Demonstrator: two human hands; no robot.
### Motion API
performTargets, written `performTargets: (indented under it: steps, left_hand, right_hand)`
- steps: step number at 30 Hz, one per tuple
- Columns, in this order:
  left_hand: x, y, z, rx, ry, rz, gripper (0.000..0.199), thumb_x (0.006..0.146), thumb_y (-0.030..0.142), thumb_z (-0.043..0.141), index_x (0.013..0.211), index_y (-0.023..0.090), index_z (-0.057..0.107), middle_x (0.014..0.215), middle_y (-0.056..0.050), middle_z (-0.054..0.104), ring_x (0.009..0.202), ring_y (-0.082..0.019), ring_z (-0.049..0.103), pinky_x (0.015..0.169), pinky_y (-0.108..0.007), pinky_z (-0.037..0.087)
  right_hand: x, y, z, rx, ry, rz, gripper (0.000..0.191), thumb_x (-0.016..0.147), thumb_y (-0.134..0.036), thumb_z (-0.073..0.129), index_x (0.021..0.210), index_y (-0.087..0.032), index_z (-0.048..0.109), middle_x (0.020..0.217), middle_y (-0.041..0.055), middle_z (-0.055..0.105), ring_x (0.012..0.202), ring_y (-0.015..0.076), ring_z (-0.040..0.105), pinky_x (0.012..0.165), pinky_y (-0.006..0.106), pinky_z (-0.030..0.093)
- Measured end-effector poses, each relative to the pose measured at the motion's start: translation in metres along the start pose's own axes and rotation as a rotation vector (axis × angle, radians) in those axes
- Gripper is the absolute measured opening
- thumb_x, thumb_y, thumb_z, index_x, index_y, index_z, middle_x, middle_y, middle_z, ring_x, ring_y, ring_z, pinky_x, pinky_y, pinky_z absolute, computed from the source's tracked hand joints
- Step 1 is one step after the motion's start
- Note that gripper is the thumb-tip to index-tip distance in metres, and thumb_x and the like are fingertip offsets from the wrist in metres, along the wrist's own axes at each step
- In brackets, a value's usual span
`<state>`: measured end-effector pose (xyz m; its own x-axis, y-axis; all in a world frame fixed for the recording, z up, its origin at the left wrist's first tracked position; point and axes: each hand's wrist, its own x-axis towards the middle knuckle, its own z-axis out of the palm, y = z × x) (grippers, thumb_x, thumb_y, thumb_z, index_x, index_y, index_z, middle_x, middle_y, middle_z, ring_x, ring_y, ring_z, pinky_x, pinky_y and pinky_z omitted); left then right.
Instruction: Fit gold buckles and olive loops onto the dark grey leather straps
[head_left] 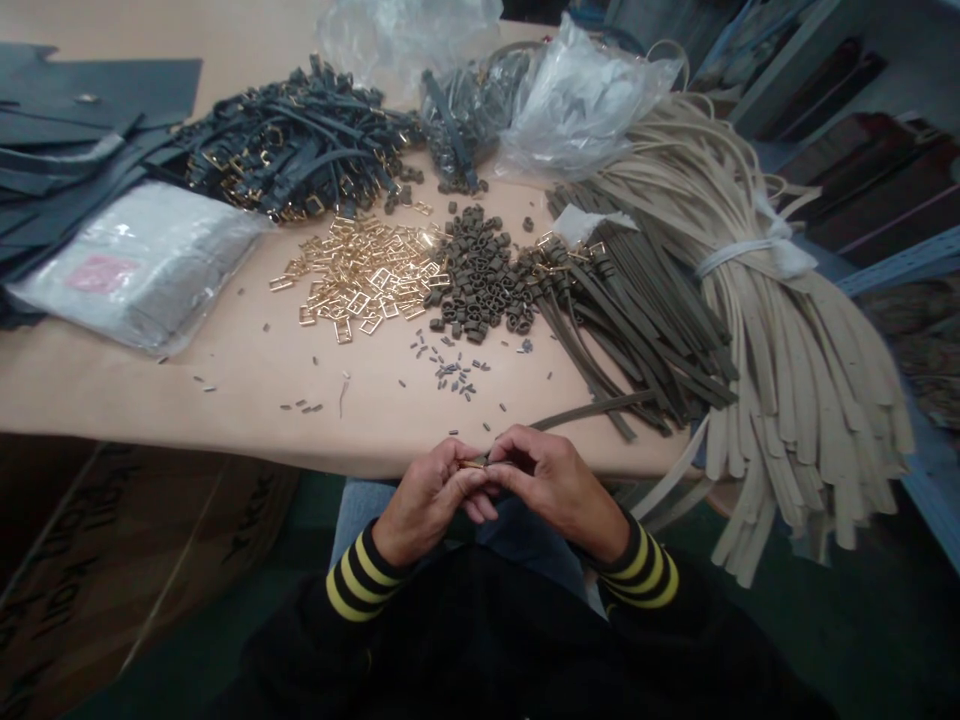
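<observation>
Close together at the table's front edge, both my hands are closed with fingertips nearly meeting. My left hand pinches a small gold buckle. In my right hand is the end of a dark olive strap, whose length runs back to the right over the table. The fingers partly hide where strap and buckle meet. Beyond the hands lie scattered small metal clips, a heap of gold buckles and a pile of olive strap loops. Olive straps are stacked to the right.
A tied bundle of beige straps hangs over the table's right edge. Black buckled straps, black sheets and a plastic-wrapped packet lie at left. A clear plastic bag sits behind. A carton stands below left.
</observation>
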<state>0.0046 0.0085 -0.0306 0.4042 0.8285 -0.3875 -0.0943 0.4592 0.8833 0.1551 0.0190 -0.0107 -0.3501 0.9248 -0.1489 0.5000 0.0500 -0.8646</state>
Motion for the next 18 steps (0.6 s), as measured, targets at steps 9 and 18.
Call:
performTargets:
  steps: [9,18]
  left_hand:
    - [0.003,-0.004,0.005,-0.035,0.196,-0.008,0.025,0.071,0.036,0.056,0.076,0.013,0.049,0.051,0.005,0.053,0.036,-0.004,0.046,0.034,-0.014,0.034]
    - [-0.005,0.001,0.004,0.108,0.143,-0.038,0.023,0.071,0.036,0.054,0.071,0.015,0.047,0.045,0.006,0.047,0.033,-0.004,0.04,0.033,-0.014,0.029]
  right_hand:
    - [0.002,0.001,-0.014,-0.121,0.005,-0.212,0.016,0.078,-0.011,0.049,0.09,-0.016,0.058,0.084,0.0058,0.062,0.073,0.0137,0.056,0.067,0.026,0.045]
    - [-0.008,-0.002,-0.039,-0.552,-0.264,-0.087,0.017,0.08,-0.031,0.051,0.083,-0.016,0.057,0.075,0.0067,0.062,0.07,0.0182,0.056,0.063,0.029,0.041]
